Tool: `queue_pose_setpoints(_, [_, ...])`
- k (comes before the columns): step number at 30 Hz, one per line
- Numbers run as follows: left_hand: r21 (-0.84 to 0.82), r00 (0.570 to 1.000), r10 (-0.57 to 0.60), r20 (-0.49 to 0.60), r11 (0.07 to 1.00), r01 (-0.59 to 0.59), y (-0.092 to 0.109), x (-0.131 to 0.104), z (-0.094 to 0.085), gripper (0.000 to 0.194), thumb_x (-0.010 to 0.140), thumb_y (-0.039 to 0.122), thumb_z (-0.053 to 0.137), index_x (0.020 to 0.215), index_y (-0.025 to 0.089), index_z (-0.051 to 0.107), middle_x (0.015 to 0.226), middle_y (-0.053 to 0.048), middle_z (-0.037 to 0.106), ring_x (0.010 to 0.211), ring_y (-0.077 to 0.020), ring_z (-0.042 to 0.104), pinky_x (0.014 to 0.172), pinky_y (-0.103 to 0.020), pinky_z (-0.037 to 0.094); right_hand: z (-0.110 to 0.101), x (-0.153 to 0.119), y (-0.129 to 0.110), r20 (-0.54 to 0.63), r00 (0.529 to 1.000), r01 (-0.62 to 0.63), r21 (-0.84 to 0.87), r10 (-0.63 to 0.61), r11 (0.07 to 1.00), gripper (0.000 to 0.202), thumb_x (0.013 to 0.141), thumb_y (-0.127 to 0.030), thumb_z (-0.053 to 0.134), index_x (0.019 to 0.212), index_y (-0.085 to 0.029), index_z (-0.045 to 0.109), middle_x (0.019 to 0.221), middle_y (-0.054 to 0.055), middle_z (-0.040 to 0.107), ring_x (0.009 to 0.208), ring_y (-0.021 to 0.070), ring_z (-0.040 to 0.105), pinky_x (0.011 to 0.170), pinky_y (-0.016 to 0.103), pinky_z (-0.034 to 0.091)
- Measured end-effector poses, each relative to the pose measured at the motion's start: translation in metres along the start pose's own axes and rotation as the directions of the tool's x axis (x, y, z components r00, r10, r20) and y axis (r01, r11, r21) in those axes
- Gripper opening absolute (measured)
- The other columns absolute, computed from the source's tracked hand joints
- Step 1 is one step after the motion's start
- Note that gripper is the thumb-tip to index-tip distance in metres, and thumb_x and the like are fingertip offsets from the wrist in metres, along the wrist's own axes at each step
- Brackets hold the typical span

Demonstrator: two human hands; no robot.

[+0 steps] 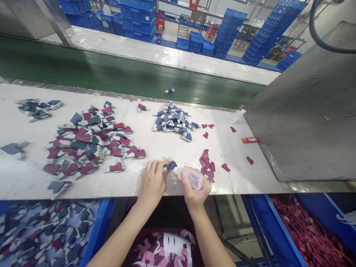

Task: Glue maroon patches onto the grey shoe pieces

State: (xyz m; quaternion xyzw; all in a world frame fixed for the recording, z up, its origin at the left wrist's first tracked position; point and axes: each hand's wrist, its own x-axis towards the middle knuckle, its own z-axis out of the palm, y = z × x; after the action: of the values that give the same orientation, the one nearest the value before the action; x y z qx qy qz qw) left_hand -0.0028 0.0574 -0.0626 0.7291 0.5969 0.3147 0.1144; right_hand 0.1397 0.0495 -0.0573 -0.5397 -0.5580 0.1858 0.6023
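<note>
My left hand point(153, 180) is closed around a small grey and dark blue plastic part point(170, 165), keeping it low over the white worktop. In my right hand point(197, 189) is a translucent squeeze bottle point(192, 178), tilted so its tip meets or nearly meets that part. Just right of the bottle lies a small pile of maroon plastic pieces point(206, 165). Beyond my hands sits a heap of grey and blue parts point(172, 119). A larger heap of parts with maroon and blue faces point(89, 142) spreads out to the left.
A green conveyor belt point(116, 71) runs behind the worktop point(133, 129), with one part point(169, 90) on it. A metal box point(308, 111) stands at right, near a red packet point(249, 140). Blue bins with parts point(104, 218) and maroon pieces point(283, 222) sit below the front edge.
</note>
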Motion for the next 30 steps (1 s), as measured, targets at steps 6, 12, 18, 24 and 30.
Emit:
queue_pose_setpoints(6, [-0.013,1.000,0.017,-0.006,1.000,-0.018,-0.0014,-0.0001,0.0001,0.016,0.094,0.016,0.052,0.110,0.019,0.054,0.103,-0.008,0.063,0.095,-0.0259,0.053,0.083,-0.040,0.046,0.0008,0.0024,-0.0026,0.020,1.000,0.010,-0.008,-0.010,1.000,0.011,0.082,-0.024,0.070,0.089,-0.016,0.073,0.080,0.007,0.074,0.072,0.0218,0.071,0.065,0.033,0.056])
queue_pose_setpoints(12, [0.001,1.000,0.006,0.001,1.000,-0.006,-0.0007,-0.0005,-0.0001,0.017,0.094,0.015,0.050,0.109,0.020,0.055,0.104,-0.008,0.064,0.096,-0.0263,0.054,0.083,-0.040,0.046,-0.0003,0.0014,-0.0023,0.026,1.000,0.000,0.036,-0.001,0.999,0.010,0.081,-0.021,0.071,0.089,-0.017,0.073,0.080,0.006,0.073,0.070,0.0204,0.070,0.064,0.032,0.055])
queue_pose_setpoints(18, [0.002,1.000,0.010,0.012,1.000,-0.010,-0.0005,0.0000,-0.0007,0.016,0.095,0.016,0.049,0.110,0.019,0.054,0.104,-0.008,0.063,0.096,-0.0269,0.053,0.083,-0.041,0.046,-0.0023,-0.0017,0.0021,-0.061,0.994,-0.085,0.090,0.090,0.992,0.008,0.082,-0.024,0.070,0.084,-0.017,0.073,0.079,0.005,0.073,0.071,0.0204,0.070,0.064,0.031,0.055])
queue_pose_setpoints(24, [-0.002,1.000,0.015,0.001,1.000,-0.015,-0.0015,0.0004,0.0001,0.014,0.095,0.018,0.048,0.108,0.019,0.055,0.102,-0.008,0.063,0.095,-0.0269,0.053,0.083,-0.042,0.046,0.0016,-0.0008,0.0045,-0.156,0.973,-0.158,0.100,0.172,0.982,0.017,0.081,-0.030,0.073,0.090,-0.015,0.074,0.083,0.007,0.075,0.076,0.0227,0.071,0.068,0.032,0.057])
queue_pose_setpoints(30, [-0.012,1.000,0.009,0.005,1.000,-0.009,-0.0014,0.0006,-0.0005,0.016,0.096,0.018,0.045,0.109,0.020,0.055,0.103,-0.008,0.063,0.094,-0.0265,0.054,0.082,-0.041,0.046,0.0028,0.0012,0.0024,-0.119,0.970,-0.206,0.046,0.210,0.977,0.025,0.081,-0.038,0.071,0.089,-0.014,0.074,0.082,0.009,0.075,0.074,0.0241,0.072,0.066,0.035,0.059])
